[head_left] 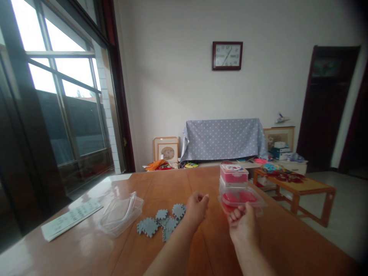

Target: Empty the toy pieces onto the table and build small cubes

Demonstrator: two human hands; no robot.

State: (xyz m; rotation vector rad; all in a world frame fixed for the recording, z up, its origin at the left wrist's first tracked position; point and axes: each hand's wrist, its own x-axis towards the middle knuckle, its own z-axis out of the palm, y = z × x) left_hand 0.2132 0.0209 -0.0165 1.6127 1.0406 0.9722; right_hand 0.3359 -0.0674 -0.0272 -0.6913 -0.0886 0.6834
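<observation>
My left hand is closed above the wooden table, thumb and fingers together; anything in it is too small to make out. Just to its left lie several grey toothed puzzle pieces, partly behind my wrist. My right hand has curled fingers, and what they may hold is hidden. It is in front of a clear container with red contents. Behind that container is a lidded box with pink contents.
Clear plastic containers or lids sit on the left of the table, beside a paper sheet with writing. A low wooden table stands on the floor at the right. A cloth-covered object is by the far wall.
</observation>
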